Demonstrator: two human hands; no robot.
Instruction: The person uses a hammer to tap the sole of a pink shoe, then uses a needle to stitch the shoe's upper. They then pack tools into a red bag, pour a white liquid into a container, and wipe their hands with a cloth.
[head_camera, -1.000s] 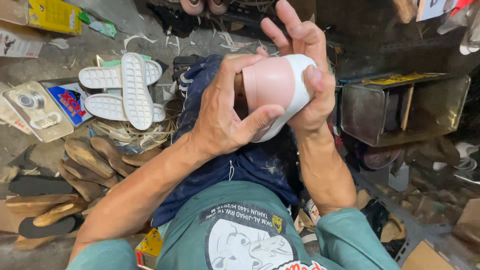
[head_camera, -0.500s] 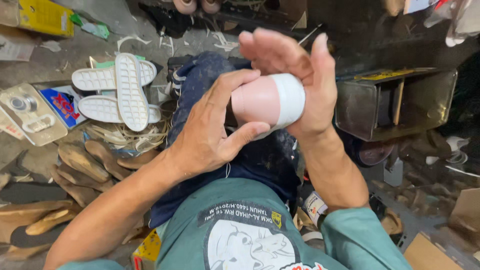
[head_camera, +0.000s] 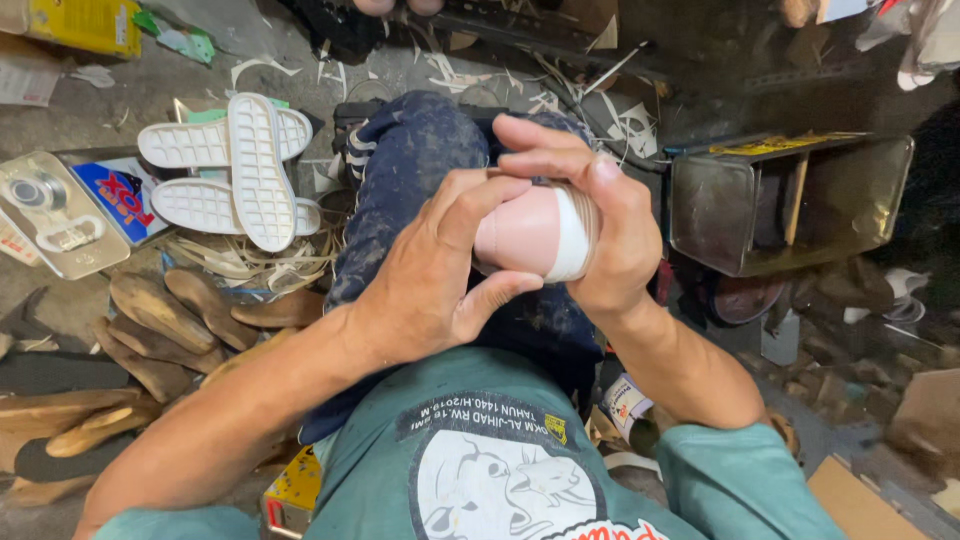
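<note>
The floor (head_camera: 130, 110) is grey and littered with pale scraps. On it lie three white soles (head_camera: 235, 165), brown insoles (head_camera: 150, 320) and an open metal box (head_camera: 790, 200).

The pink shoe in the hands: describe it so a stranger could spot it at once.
Start at the dark blue trousers mid-frame. Just above the knee, the left hand and right hand wrap a pink shoe with a white sole band. Unlike the white soles lying on the floor at left, it is pink and held.

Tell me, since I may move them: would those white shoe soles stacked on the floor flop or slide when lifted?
The white soles look moulded and thick, so probably springy, not floppy. Their studded tread likely grips. The crosswise top one may slip off.
</note>
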